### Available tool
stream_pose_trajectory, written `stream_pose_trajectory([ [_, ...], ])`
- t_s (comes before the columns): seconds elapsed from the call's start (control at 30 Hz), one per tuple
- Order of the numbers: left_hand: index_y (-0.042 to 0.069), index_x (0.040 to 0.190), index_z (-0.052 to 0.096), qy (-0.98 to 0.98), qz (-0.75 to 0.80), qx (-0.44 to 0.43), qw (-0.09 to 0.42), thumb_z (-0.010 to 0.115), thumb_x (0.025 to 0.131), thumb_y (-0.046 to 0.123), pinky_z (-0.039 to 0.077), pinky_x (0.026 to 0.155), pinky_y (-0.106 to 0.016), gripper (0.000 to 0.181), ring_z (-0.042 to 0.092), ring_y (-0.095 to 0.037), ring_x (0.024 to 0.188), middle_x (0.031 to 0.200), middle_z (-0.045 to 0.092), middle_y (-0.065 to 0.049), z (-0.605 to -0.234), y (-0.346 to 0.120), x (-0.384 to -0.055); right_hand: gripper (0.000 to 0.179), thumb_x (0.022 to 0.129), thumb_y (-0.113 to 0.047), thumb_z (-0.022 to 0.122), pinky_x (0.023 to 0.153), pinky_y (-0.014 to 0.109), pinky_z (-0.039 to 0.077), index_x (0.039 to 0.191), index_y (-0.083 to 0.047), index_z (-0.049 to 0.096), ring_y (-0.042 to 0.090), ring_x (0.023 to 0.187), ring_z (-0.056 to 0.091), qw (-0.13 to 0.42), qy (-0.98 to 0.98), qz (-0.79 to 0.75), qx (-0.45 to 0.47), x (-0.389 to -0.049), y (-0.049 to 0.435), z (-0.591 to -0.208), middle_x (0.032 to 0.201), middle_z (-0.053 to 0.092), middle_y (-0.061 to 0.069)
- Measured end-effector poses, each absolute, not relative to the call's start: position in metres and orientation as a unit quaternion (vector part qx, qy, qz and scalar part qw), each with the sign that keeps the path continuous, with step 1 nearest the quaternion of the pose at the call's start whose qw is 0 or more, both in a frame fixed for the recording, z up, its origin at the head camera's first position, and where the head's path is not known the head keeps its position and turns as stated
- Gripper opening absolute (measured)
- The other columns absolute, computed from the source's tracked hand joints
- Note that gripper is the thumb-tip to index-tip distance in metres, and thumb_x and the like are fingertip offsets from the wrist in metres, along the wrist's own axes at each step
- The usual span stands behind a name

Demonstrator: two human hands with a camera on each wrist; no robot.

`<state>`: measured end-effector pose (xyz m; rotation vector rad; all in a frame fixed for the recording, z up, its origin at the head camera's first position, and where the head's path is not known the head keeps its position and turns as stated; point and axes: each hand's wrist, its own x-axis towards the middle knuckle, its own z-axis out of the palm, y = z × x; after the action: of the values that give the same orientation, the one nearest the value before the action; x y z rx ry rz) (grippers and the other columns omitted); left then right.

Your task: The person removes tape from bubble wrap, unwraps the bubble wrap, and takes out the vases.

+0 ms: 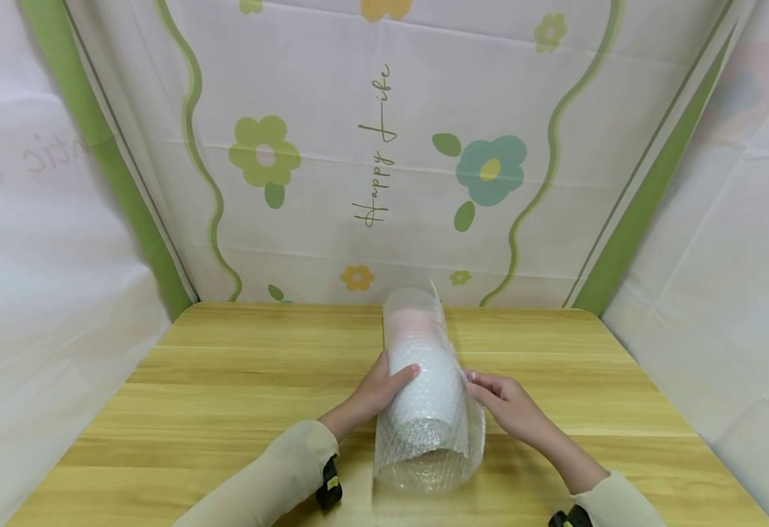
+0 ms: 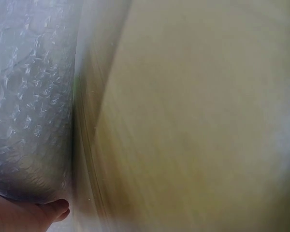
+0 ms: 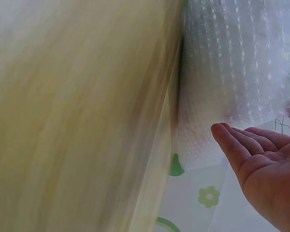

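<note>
A cylinder-shaped bundle (image 1: 426,380), white with a pale pink band toward its far end, lies on the wooden table, wound in clear bubble wrap (image 1: 430,472). What is inside cannot be made out. My left hand (image 1: 377,388) grips the bundle from its left side, thumb on top and the other fingers mostly hidden. On the right, my right hand (image 1: 509,406) pinches the loose edge of the wrap between thumb and fingertips. Close up in the right wrist view, bubble wrap (image 3: 232,63) stands beside the hand's fingers (image 3: 232,145).
The wooden table (image 1: 246,366) extends on both sides of the bundle. Behind it hangs a white cloth (image 1: 318,88) printed with flowers and lettering. White cloth walls with green edging (image 1: 121,183) enclose the left and right sides.
</note>
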<state>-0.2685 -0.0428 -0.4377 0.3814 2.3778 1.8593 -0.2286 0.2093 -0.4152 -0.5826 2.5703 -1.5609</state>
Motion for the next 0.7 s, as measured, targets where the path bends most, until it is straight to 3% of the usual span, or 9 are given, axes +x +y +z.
stream_pose_trajectory([
  [0.23, 0.003, 0.151, 0.022, 0.782, 0.609, 0.121, 0.060, 0.058, 0.093, 0.048, 0.039, 0.098, -0.057, 0.082, 0.043, -0.039, 0.126, 0.142, 0.041, -0.023, -0.437, -0.043, -0.268, 0.050, 0.104, -0.028, 0.047, 0.100, 0.040, 0.043, 0.134, 0.012, 0.049, 0.038, 0.130, 0.043, 0.041, 0.835, -0.510, -0.201, -0.229, 0.211, -0.414, 0.143, 0.043, 0.025],
  [0.47, 0.004, 0.152, 0.022, 0.782, 0.609, 0.116, 0.063, 0.059, 0.093, 0.049, 0.039, 0.098, -0.058, 0.083, 0.043, -0.039, 0.126, 0.142, 0.041, -0.023, -0.437, -0.043, -0.268, 0.054, 0.105, -0.030, 0.045, 0.098, 0.040, 0.045, 0.138, 0.013, 0.044, 0.038, 0.121, 0.053, 0.048, 0.828, -0.522, -0.198, -0.233, 0.214, -0.408, 0.140, 0.046, 0.028],
  [0.7, 0.006, 0.153, 0.020, 0.785, 0.606, 0.112, 0.065, 0.058, 0.093, 0.050, 0.039, 0.098, -0.058, 0.084, 0.042, -0.039, 0.127, 0.145, 0.039, -0.022, -0.436, -0.043, -0.268, 0.054, 0.106, -0.028, 0.042, 0.098, 0.041, 0.044, 0.139, 0.015, 0.039, 0.042, 0.126, 0.046, 0.044, 0.806, -0.558, -0.195, -0.245, 0.215, -0.403, 0.137, 0.046, 0.032],
])
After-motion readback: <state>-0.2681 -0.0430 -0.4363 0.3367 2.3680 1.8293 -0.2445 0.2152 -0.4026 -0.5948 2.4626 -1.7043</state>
